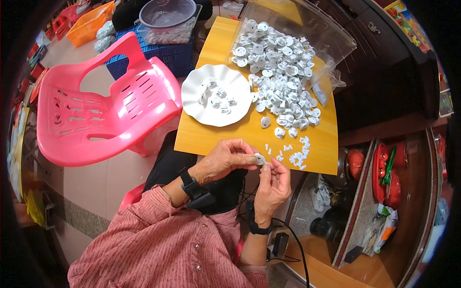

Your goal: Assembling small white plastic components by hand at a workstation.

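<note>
Between the thumb and fingers of my left hand (pixel 229 158) is a small round white plastic part (pixel 260 159), held just off the table's near edge. My right hand (pixel 273 186) meets it there, thumb and forefinger pinched at the part's lower side; what they grip is too small to make out. Beyond my hands lie several tiny white plastic pegs (pixel 299 154) on the yellow tabletop (pixel 201 137). A large heap of similar round white parts (pixel 288 72) covers the far right of the table. To the left, a scalloped white plate (pixel 194 108) carries several more parts.
A pink plastic armchair (pixel 110 103) stands left of the table. Behind it, a grey basin (pixel 167 13) tops a blue crate (pixel 173 57). A clear plastic bin (pixel 336 41) lies tipped behind the heap. Open shelves (pixel 353 206) and a black cable (pixel 300 245) are at my right.
</note>
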Demonstrator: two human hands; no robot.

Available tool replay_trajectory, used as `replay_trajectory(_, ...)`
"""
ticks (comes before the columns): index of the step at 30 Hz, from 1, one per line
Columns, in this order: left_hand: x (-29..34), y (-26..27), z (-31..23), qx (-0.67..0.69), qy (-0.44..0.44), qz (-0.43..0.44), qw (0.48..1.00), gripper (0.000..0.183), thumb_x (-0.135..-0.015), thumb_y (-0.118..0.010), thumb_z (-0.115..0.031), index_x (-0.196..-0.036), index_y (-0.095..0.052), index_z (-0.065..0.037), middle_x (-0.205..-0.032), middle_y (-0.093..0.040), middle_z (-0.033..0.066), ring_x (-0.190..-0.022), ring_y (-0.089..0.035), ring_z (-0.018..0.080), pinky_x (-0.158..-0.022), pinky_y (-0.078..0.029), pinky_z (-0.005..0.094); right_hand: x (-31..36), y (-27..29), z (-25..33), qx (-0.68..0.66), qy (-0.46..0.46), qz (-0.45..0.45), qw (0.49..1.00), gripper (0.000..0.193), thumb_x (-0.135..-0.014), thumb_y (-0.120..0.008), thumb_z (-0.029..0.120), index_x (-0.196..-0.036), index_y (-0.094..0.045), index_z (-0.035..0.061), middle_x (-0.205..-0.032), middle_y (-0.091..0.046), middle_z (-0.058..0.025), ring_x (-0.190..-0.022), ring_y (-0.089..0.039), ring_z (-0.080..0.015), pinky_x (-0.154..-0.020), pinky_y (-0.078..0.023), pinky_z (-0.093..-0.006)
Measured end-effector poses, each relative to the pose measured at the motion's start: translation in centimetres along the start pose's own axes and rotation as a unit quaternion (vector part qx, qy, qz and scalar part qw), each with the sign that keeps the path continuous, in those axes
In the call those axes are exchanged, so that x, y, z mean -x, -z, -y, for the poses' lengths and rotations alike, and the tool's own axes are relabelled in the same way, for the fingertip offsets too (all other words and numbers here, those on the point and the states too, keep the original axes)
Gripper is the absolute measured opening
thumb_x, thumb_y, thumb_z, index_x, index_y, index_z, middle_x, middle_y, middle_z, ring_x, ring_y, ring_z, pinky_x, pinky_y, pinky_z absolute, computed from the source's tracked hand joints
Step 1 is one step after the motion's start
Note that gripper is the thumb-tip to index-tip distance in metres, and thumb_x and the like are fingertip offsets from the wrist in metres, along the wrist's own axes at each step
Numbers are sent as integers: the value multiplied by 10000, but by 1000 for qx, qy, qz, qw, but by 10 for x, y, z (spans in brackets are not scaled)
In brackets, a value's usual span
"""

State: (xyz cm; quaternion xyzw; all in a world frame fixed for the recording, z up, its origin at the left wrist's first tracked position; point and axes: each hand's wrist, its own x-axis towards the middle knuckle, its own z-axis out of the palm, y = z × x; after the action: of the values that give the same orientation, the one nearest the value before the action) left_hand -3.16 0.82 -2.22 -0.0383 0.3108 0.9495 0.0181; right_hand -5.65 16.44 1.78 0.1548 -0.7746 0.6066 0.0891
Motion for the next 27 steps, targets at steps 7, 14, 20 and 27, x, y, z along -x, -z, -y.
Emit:
replay_trajectory(7, 6, -3, -4, 32, 8, 23, 999, 101, -938, -693, -36, -1014, -647, 11, -1265, -630, 178, -1055, -682, 229, -902, -606, 339, -2, -1, 6, 23, 16, -4, 1000, 178, -900, -691, -14, -1075, -665, -28, -938, -676, -91, -791, -657, -149, -716, -539, -285)
replay_trajectory(14, 9, -5, -5, 44, 2, 14, 999, 244, -935, -699, -45, -1166, -624, -11, -1225, -663, 131, -1112, -668, 222, -978, -575, 395, 3, -2, 30, 123, 72, 18, 990, 204, -876, -725, -20, -1067, -662, -48, -925, -675, -74, -780, -630, -107, -713, -528, -252)
replay_trajectory(20, 11, -3, -5, 32, 11, 6, 999, 319, -935, -700, -51, -1241, -616, -12, -1212, -674, 120, -1114, -670, 216, -999, -559, 386, 3, -6, 31, 120, 77, 22, 990, 195, -881, -726, -10, -1066, -668, -32, -871, -686, -60, -739, -628, -105, -684, -529, -250)
replay_trajectory(27, 12, 0, -4, -2, -7, 9, 1000, 316, -932, -700, -40, -1235, -631, 18, -1185, -687, 123, -1094, -677, 199, -983, -555, 354, 3, -7, 32, 126, 74, 36, 989, 200, -875, -725, -10, -1067, -670, -28, -858, -694, -64, -728, -638, -110, -675, -535, -254)
